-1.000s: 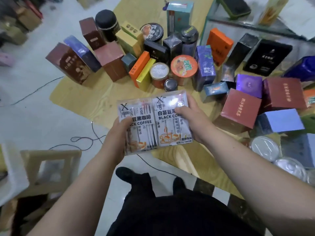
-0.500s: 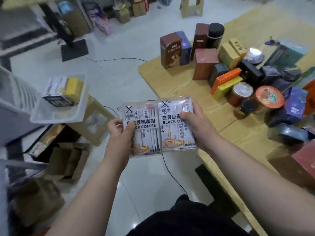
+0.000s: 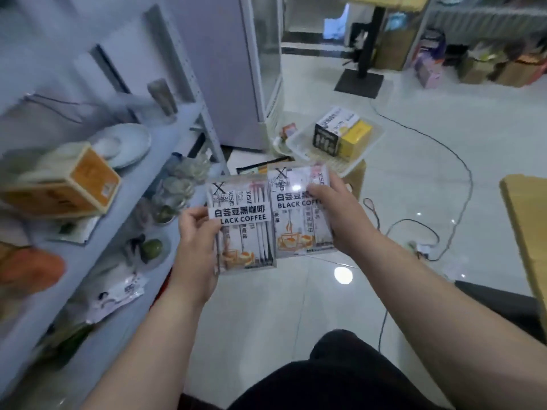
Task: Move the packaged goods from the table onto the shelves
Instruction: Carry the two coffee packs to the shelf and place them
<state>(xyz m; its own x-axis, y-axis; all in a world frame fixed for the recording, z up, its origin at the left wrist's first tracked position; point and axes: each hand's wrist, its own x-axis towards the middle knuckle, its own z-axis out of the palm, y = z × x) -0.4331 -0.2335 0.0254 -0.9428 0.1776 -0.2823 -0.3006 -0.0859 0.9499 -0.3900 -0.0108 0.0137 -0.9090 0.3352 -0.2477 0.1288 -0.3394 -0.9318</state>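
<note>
Near the centre of the view, two clear black coffee packets are held upright and side by side over the shiny floor, their inner edges meeting. The left packet (image 3: 242, 232) sits slightly lower than the right packet (image 3: 296, 220). The left hand (image 3: 196, 232) pinches the left packet at its 9 o'clock edge, with the thumb pressed on the printed front and the other fingers curled out of sight behind. The right hand (image 3: 337, 214) grips the right packet from its 3 o'clock edge in the same way, with the thumb across the front near the top and the remaining fingers hidden behind. From 7 to 11 o'clock runs the pale grey shelving (image 3: 124, 202), just beside the packets. It carries an orange box (image 3: 68, 184) at 9 o'clock, white plates (image 3: 124, 143) at 10 o'clock and some blurred bags lower down. At 1 o'clock a white tray (image 3: 376, 140) holds a black-and-white box (image 3: 328, 134) touching a yellow box (image 3: 355, 139). A corner of the wooden table (image 3: 524, 208) shows at 3 o'clock, and cables (image 3: 461, 173) trail over the floor between the table corner and the tray.
</note>
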